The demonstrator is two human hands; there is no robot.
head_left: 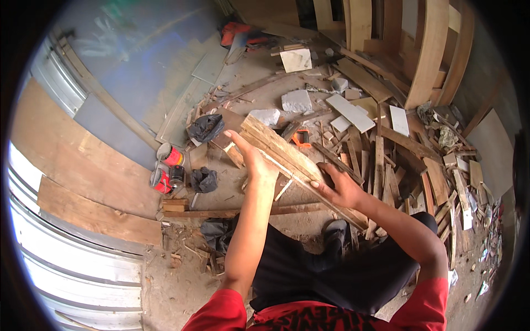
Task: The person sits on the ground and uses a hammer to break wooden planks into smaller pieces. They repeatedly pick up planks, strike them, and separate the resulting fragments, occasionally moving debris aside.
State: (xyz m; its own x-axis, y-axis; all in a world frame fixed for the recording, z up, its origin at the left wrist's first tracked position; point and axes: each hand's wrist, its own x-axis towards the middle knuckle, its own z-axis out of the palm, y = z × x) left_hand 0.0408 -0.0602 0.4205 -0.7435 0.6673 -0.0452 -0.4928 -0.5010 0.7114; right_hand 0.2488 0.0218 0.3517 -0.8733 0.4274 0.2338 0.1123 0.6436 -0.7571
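I hold a bundle of rough wooden slats [287, 154] slanting from upper left down to lower right in front of me. My left hand [255, 160] grips the bundle near its upper end, thumb stretched along the wood. My right hand [341, 190] closes on the same bundle lower down. The slats' lower end [353, 218] reaches past my right wrist, above my dark-trousered knee and black shoe [334, 231].
Scrap boards and offcuts litter the dirt floor on the right [408, 165]. Red and black cans [168, 171] and black plastic bags [205, 128] lie at left. Plywood sheets [83, 160] lean on a corrugated metal wall [77, 270]. An orange clamp [301, 139] lies beyond the bundle.
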